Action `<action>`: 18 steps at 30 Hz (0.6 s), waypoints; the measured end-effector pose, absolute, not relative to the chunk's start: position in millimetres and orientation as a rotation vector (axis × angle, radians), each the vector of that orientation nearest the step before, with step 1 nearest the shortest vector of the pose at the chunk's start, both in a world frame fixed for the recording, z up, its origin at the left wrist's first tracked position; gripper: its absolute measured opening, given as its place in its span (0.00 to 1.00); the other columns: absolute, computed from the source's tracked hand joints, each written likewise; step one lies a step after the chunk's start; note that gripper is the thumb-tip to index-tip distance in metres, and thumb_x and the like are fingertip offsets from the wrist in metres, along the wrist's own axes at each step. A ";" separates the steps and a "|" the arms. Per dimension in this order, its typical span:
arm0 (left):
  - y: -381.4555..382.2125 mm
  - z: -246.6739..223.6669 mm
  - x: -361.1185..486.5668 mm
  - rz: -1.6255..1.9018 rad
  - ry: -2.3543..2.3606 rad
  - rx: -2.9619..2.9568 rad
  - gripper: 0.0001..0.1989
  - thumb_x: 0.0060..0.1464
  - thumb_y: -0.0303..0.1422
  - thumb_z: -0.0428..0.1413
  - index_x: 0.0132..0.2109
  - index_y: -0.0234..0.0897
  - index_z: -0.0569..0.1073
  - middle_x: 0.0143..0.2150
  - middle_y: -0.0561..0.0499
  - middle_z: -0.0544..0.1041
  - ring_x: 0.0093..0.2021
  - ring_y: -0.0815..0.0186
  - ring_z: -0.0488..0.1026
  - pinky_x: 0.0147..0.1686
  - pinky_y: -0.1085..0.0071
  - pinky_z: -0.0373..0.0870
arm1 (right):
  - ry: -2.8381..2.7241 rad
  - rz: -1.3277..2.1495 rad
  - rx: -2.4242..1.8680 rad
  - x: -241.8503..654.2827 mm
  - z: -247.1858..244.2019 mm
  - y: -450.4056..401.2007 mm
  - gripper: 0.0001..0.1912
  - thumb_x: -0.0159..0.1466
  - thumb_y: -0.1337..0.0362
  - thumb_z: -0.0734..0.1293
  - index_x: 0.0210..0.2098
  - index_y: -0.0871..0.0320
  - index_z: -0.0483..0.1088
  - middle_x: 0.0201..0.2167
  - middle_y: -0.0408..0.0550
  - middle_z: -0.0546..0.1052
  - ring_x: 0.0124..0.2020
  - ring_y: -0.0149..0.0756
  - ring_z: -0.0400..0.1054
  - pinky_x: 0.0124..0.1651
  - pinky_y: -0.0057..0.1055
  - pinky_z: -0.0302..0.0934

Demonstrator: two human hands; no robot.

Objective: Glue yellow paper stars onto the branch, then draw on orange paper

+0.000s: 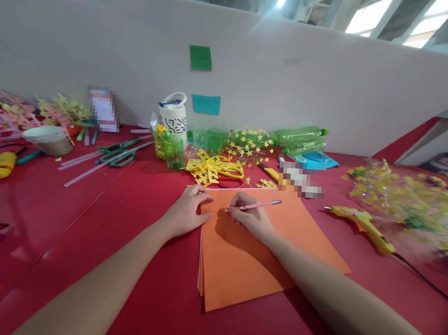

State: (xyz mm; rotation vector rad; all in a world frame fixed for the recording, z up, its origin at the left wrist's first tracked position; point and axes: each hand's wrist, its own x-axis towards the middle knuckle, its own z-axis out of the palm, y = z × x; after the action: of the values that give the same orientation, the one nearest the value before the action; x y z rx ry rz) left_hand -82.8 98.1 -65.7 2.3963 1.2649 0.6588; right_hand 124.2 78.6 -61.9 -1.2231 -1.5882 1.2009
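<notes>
A stack of orange paper sheets [248, 270] lies on the red table in front of me. My right hand [249, 217] rests on the top sheet, its fingers closed around a pink pencil [261, 205]. The pencil's tip points left, near the sheet's upper left part, and its eraser end points right. At the upper left edge of the stack, my left hand [187, 210] lies with its fingers apart, the fingertips touching the paper's edge. No drawn marks can be made out on the orange surface.
A yellow glue gun [364, 226] with a cord lies right of the paper. Behind are yellow star cutouts [204, 169], yellow-handled scissors [233, 172], green plastic bottles [302, 137] and a white cup [174, 120]. Green-handled scissors [122, 156] and glue sticks [83, 176] lie at left.
</notes>
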 end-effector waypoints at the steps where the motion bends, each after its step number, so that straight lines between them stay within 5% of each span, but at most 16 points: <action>1: 97.9 -65.2 -82.7 0.651 1.266 2.393 0.16 0.48 0.33 0.55 0.47 0.39 0.71 0.49 0.45 0.64 0.52 0.56 0.62 0.54 0.58 0.60 | -1.614 1.181 -1.215 124.7 -62.3 78.2 0.02 0.54 0.67 0.63 0.26 0.57 0.63 0.18 0.38 0.67 0.18 0.25 0.59 0.19 0.21 0.50; 9: 98.4 -65.9 -81.9 0.682 1.260 2.348 0.19 0.44 0.25 0.54 0.46 0.39 0.69 0.49 0.46 0.65 0.51 0.56 0.62 0.53 0.57 0.61 | -1.649 1.255 -1.143 126.3 -68.9 80.9 0.01 0.56 0.66 0.63 0.28 0.57 0.64 0.20 0.39 0.70 0.20 0.27 0.62 0.22 0.23 0.56; 18: 101.0 -65.7 -82.5 0.711 1.253 2.267 0.08 0.44 0.24 0.54 0.34 0.39 0.73 0.47 0.48 0.66 0.49 0.58 0.64 0.51 0.59 0.63 | -1.653 1.266 -1.132 124.4 -65.8 79.8 0.03 0.57 0.65 0.63 0.28 0.58 0.64 0.21 0.40 0.71 0.20 0.26 0.63 0.23 0.22 0.57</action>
State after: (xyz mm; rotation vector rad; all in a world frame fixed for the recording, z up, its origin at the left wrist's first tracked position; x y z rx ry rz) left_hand -82.5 101.0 -65.7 2.2673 1.2532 0.7109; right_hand 124.4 79.8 -65.8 -1.1318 -1.6528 1.2663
